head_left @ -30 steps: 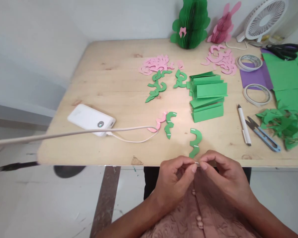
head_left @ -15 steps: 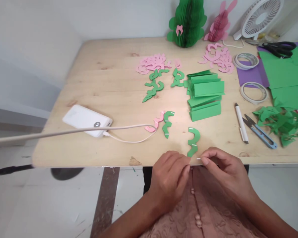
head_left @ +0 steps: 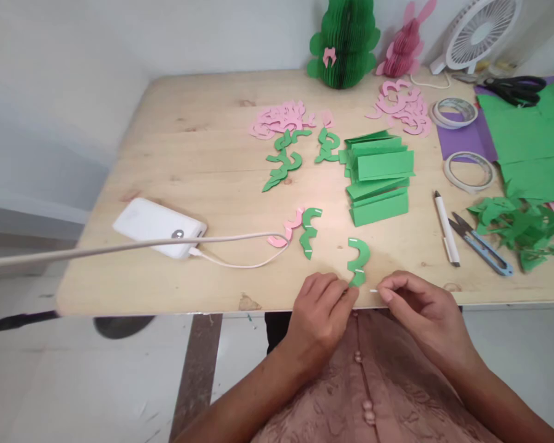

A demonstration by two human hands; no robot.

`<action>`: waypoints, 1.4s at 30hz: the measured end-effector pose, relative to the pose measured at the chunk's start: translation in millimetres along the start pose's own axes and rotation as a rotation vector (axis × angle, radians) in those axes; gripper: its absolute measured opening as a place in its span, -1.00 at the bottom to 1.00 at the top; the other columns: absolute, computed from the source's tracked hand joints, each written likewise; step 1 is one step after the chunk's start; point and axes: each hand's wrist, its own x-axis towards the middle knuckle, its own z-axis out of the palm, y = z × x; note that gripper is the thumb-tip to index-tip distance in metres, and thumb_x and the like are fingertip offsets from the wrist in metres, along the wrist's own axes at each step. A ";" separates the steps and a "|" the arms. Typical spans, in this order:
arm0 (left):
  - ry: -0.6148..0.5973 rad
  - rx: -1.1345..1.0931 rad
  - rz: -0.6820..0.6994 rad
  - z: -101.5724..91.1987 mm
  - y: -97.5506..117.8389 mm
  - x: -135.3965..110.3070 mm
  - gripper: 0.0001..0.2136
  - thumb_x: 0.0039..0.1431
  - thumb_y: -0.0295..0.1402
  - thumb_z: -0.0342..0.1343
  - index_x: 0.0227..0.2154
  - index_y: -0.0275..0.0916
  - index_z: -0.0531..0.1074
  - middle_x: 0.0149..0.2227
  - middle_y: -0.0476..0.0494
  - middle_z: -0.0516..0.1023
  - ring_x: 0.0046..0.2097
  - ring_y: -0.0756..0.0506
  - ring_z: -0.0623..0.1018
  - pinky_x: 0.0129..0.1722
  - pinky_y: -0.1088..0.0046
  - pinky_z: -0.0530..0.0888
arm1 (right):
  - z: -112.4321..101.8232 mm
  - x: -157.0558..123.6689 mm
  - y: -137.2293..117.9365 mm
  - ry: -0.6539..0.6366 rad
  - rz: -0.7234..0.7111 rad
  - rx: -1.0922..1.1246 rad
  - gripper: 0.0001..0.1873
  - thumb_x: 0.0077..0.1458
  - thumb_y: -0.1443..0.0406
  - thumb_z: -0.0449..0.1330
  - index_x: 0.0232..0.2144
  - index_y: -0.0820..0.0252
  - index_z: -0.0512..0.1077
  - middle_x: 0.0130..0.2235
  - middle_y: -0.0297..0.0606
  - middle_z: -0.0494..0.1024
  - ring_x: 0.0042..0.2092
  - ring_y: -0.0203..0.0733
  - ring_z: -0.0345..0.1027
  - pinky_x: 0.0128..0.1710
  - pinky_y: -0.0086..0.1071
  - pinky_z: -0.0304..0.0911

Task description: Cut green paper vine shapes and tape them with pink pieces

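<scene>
My left hand point(head_left: 322, 311) rests at the table's near edge with curled fingertips touching the lower end of a green curved paper piece point(head_left: 357, 261) that carries small white strips. My right hand point(head_left: 420, 314) sits just to the right, thumb and forefinger pinched on a tiny white strip point(head_left: 373, 291). A second green curved piece point(head_left: 310, 231) and a pink one point(head_left: 290, 227) lie a little further left.
A stack of folded green paper point(head_left: 379, 178), piles of pink point(head_left: 281, 117) and green cut-outs point(head_left: 284, 161), a white power bank point(head_left: 159, 226) with cable, a pen point(head_left: 445, 227), snips point(head_left: 480, 243), tape rolls point(head_left: 469, 171), green scraps point(head_left: 519, 229), scissors point(head_left: 512, 88), a fan point(head_left: 477, 31) and paper figures point(head_left: 344, 40) occupy the wooden table point(head_left: 203, 154).
My hands have parted and moved up onto the table edge. The left hand now touches the green piece, while the right keeps the tiny white strip.
</scene>
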 end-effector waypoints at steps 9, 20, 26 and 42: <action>0.091 0.059 -0.071 16.3 9.4 9.3 -0.89 0.23 -0.54 0.02 -0.34 -0.36 0.45 -0.44 -0.13 0.44 -0.35 -0.06 0.37 -0.35 0.36 0.33 | -0.4 3.5 6.3 -0.022 0.067 0.051 -0.85 0.11 0.21 0.18 -0.45 0.12 0.44 -0.45 -0.39 0.49 -0.39 -0.31 0.35 -0.38 -0.52 0.27; 0.071 -0.073 -0.041 8.1 2.7 6.9 -0.82 0.22 -0.57 -0.01 -0.18 -0.34 0.43 -0.25 -0.18 0.54 -0.17 -0.10 0.43 -0.20 0.32 0.41 | -1.7 8.6 7.2 -0.005 0.080 0.085 -0.86 0.08 0.21 0.19 -0.46 0.12 0.46 -0.44 -0.37 0.51 -0.37 -0.30 0.38 -0.33 -0.52 0.30; -0.057 -0.008 0.065 0.2 -6.8 6.9 -0.85 0.25 -0.54 0.00 -0.17 -0.35 0.42 -0.15 -0.19 0.56 -0.08 -0.13 0.44 -0.14 0.29 0.38 | -2.9 10.6 4.7 -0.016 0.100 0.061 -0.84 0.05 0.18 0.20 -0.48 0.13 0.46 -0.46 -0.35 0.52 -0.39 -0.26 0.38 -0.38 -0.47 0.31; -0.131 0.096 0.161 1.4 -2.9 1.6 -0.79 0.24 -0.54 -0.01 -0.11 -0.41 0.42 -0.08 -0.23 0.53 -0.06 -0.17 0.43 -0.13 0.25 0.33 | -4.0 14.5 1.3 -0.052 0.109 0.044 -0.83 0.02 0.18 0.20 -0.49 0.13 0.47 -0.48 -0.32 0.53 -0.42 -0.24 0.40 -0.39 -0.44 0.35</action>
